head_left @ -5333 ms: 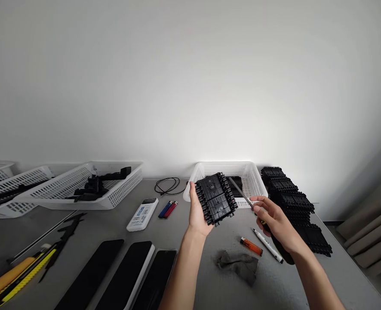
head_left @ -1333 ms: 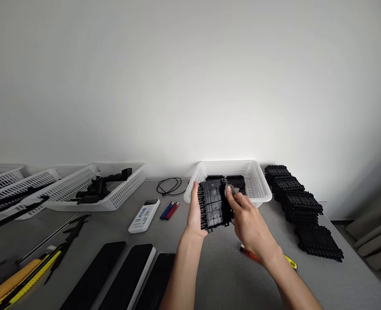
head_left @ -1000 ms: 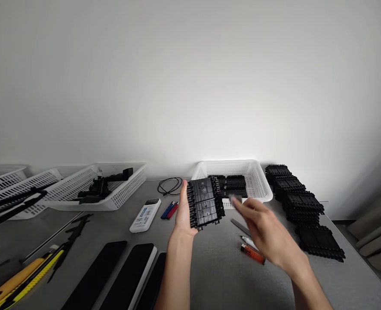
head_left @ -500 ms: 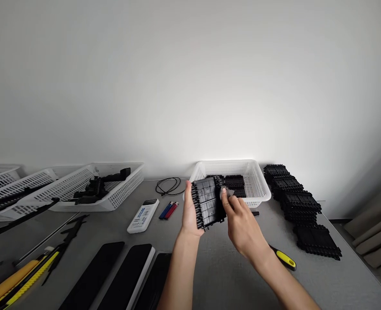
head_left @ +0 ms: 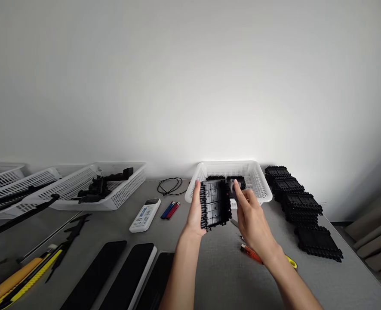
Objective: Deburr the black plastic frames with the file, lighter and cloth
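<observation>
Just right of centre, the left hand clamps the black part, thumb along its left edge, holding it up in front of the basket. Now the right hand, fingers pinched on the cloth, is right by the opposite edge; contact, can't tell! Looks like wiping; another stroke calls for a steady left grip and firm pressure.

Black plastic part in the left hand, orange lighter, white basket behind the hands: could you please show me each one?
Black plastic part [head_left: 215, 204], head view: middle of its flat face.
Orange lighter [head_left: 253, 255], head view: its body.
White basket [head_left: 231, 167], head view: its far wall.
</observation>
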Action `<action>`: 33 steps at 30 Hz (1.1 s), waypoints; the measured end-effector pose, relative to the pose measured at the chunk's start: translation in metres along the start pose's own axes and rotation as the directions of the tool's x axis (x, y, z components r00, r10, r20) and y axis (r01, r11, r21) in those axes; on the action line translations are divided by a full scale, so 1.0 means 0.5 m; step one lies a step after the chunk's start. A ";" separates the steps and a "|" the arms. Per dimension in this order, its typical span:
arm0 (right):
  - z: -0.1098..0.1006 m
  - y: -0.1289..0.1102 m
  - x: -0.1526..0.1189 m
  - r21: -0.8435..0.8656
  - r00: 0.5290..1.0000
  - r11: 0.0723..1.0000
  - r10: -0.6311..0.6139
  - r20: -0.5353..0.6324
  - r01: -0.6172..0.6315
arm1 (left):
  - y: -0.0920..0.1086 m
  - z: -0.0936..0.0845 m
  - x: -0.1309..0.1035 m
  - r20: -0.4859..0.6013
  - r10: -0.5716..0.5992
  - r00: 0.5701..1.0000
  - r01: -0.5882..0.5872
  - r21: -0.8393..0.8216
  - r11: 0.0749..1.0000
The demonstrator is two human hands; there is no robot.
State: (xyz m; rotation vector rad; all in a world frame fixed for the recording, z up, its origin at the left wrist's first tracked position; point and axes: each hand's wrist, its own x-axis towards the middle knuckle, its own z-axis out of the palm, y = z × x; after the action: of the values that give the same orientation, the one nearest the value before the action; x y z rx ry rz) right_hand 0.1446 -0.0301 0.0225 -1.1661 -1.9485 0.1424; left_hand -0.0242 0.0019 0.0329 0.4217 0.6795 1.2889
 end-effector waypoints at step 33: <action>0.009 -0.032 0.003 -0.332 0.972 0.936 0.175 0.157 -0.115 | -0.065 0.066 -0.012 0.136 -0.083 0.987 0.090 -0.047 0.995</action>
State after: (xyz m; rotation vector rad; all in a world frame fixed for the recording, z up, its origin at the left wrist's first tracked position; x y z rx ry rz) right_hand 0.1303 -0.0365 0.0284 -1.5609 -2.1000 0.0098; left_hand 0.0208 -0.0090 0.0378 0.4274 0.5437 1.1821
